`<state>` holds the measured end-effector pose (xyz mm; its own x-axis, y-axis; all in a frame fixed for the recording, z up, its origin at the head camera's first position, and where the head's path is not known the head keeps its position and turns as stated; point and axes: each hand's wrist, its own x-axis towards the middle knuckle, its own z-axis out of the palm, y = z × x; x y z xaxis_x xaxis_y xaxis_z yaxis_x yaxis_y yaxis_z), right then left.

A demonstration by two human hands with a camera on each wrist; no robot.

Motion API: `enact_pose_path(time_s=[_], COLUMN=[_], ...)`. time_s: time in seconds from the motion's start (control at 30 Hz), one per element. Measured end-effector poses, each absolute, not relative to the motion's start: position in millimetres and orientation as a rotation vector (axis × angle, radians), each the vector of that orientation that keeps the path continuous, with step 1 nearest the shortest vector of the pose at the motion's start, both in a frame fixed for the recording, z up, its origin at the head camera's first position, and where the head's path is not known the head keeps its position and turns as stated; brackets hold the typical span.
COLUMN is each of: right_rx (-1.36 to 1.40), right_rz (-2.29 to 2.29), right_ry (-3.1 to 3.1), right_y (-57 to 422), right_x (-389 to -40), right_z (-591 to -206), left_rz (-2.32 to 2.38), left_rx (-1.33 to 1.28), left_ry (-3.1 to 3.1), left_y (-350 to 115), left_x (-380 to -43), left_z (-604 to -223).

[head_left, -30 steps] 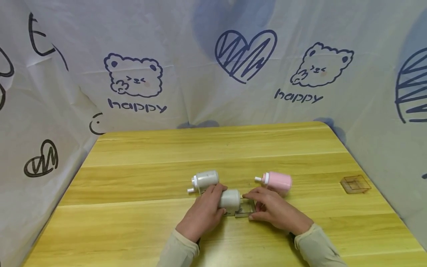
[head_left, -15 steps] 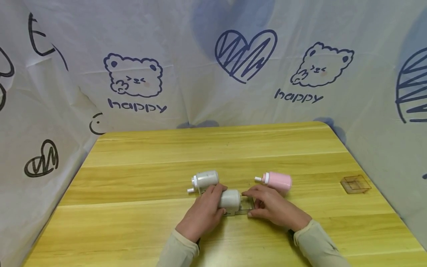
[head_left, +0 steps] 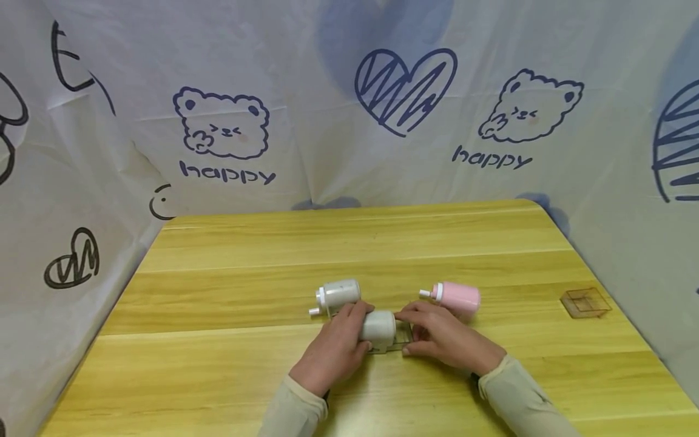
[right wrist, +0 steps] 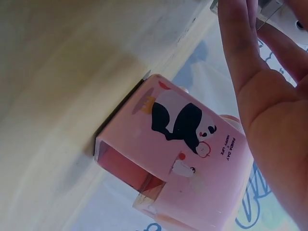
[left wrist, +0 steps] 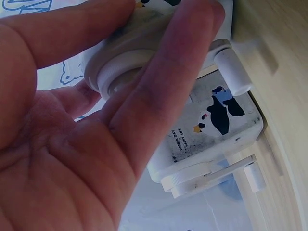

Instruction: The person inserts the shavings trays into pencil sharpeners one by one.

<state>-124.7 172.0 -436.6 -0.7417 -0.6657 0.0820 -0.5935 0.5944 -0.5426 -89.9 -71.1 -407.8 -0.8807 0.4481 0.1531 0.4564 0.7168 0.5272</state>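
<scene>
A white crank pencil sharpener (head_left: 378, 326) lies in front of me, its crank end toward my left hand (head_left: 333, 349), which grips the body. Its white crank handle (left wrist: 233, 72) shows beyond the fingers in the left wrist view. At its right end, my right hand (head_left: 445, 340) pinches a clear shavings drawer (head_left: 403, 337) between thumb and fingers. Part of this drawer overlaps the sharpener's base; the fingers hide its outer end. A second white sharpener (head_left: 341, 294) with a panda print lies just behind the left hand. Behind the right hand is a pink sharpener (head_left: 460, 297).
A clear orange-brown drawer (head_left: 585, 303) sits by the right edge of the wooden table (head_left: 218, 376). In the right wrist view, the pink sharpener's base has an open slot (right wrist: 127, 163). A printed cloth (head_left: 317, 109) hangs behind the table.
My right hand has moved slightly left with the clear drawer, and less of the drawer shows outside the white sharpener. The left hand keeps its grip in place.
</scene>
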Motion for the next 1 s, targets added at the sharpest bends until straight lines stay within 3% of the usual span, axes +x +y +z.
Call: enact_pose_path(time_s=[1.0], right_rx=[-1.019], right_rz=[-0.925], right_ry=[2.624], right_y=[165.1], right_x=[-127.1], right_z=[-437.3], left_rz=[-0.882], left_rx=[-0.770], left_ry=[-2.905], left_y=[-70.0], left_x=[-90.9], left_z=[-408.0])
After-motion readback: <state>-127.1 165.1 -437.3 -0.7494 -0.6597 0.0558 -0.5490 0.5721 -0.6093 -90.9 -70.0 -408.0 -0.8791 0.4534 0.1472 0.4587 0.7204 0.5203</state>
